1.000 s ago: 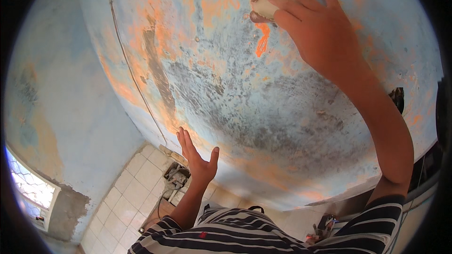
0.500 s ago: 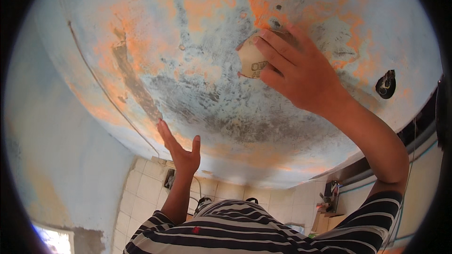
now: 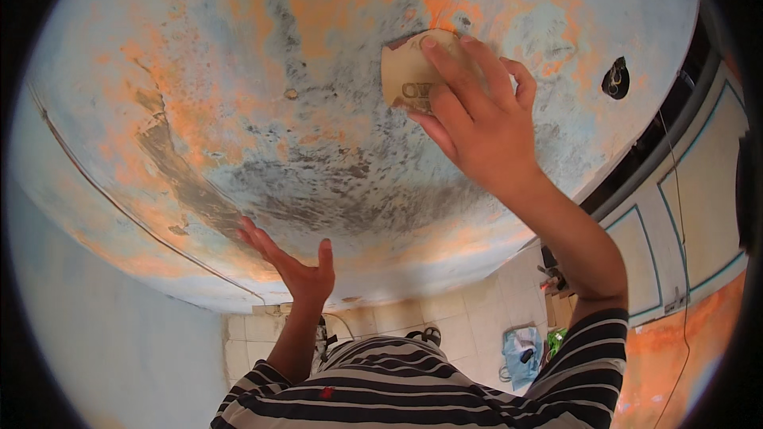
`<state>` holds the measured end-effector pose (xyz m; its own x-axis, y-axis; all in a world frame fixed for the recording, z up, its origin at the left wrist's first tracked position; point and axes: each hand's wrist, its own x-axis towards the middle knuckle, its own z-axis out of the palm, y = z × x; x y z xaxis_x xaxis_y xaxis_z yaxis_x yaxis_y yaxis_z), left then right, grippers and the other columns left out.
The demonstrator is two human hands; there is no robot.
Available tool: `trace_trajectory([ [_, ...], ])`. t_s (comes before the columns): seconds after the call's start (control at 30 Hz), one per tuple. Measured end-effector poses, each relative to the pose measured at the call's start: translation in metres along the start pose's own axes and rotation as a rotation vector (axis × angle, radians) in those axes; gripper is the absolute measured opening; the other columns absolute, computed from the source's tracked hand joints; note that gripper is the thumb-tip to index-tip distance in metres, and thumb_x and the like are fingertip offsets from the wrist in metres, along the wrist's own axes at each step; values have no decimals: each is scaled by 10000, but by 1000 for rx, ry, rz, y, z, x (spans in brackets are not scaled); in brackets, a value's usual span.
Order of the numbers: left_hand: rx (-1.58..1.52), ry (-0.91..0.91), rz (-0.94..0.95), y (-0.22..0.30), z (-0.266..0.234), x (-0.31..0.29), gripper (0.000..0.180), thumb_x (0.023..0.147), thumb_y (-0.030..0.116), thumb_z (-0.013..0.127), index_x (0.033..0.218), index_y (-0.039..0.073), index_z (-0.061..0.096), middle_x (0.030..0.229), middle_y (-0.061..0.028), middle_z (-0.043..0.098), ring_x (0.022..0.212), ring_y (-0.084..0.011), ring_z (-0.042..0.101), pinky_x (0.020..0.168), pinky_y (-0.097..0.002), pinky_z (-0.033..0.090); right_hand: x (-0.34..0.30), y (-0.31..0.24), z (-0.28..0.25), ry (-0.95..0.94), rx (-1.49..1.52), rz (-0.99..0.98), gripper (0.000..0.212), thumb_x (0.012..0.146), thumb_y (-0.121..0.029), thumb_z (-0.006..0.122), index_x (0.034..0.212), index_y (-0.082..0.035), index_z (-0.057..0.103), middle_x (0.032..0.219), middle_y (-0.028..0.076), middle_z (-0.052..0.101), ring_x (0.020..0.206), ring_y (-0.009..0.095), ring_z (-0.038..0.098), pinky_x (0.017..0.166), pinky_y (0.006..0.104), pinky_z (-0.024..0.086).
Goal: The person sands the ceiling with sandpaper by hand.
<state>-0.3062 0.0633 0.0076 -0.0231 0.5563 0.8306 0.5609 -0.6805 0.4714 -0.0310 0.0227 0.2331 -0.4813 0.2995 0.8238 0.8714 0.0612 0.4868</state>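
My right hand (image 3: 485, 115) presses a piece of sandpaper (image 3: 407, 71) flat against the wall, fingers bent over its tan printed backing. The sheet's edges look torn, with a bit of reddish grit side at the corners. Around it the wall (image 3: 318, 135) is pale blue with worn orange patches and dark, scuffed grey stains. Lower on the left, my left hand (image 3: 298, 266) is empty, its fingers stretched and thumb apart, its fingertips at the wall by the lower end of a grey plaster strip (image 3: 179, 167).
A thin pipe (image 3: 119, 202) runs down the wall at left. On the right are a dark hole with wires (image 3: 615, 79) and a panelled door (image 3: 675, 214) with blue lines. Below, a light-blue bag (image 3: 521, 357) lies on the tiled floor (image 3: 461, 318).
My right hand has shifted slightly left on the wall with the sandpaper, which shows more of its face. The view has turned to the right, bringing the door and bag further in.
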Motion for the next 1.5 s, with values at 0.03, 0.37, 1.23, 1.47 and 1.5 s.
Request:
trace_trajectory([
  [0.03,-16,-22,52,-2,0,-2,1095,954,429,708,1646,38,-44,1721,-237,-26,1581,-463,-79,1238,-649,44,0,-9,6,66,-29,51,283,747,-210,853,818,-146,586,1454,1,619,1334,286,532,1071,493,325],
  [0.37,-132,-92,20,-18,-22,-13,1112,951,492,695,1642,16,-35,1714,-246,11,1586,-451,-35,1245,-629,56,15,-19,12,191,89,270,436,671,-2,813,1089,-82,717,1347,76,644,1164,348,614,894,442,593],
  [1.23,-80,-53,55,-56,-18,9,1008,985,493,650,1662,94,18,1705,-265,49,1574,-499,16,1211,-692,108,43,-67,35,419,54,497,454,784,32,592,1210,-64,716,1260,142,689,1187,373,636,1023,468,481],
  [1.47,-42,-52,24,-62,-15,9,996,990,498,639,1663,101,21,1708,-258,40,1571,-506,1,1205,-702,102,30,-59,55,554,74,561,396,777,9,620,1158,-36,718,1262,165,665,1152,389,645,985,477,509],
  [1.5,-26,-62,50,-62,-16,10,996,991,467,650,1661,92,15,1713,-243,32,1579,-478,-12,1219,-681,87,36,-64,57,575,91,523,392,742,-40,608,1119,-32,718,1229,181,663,1112,420,650,936,505,521],
])
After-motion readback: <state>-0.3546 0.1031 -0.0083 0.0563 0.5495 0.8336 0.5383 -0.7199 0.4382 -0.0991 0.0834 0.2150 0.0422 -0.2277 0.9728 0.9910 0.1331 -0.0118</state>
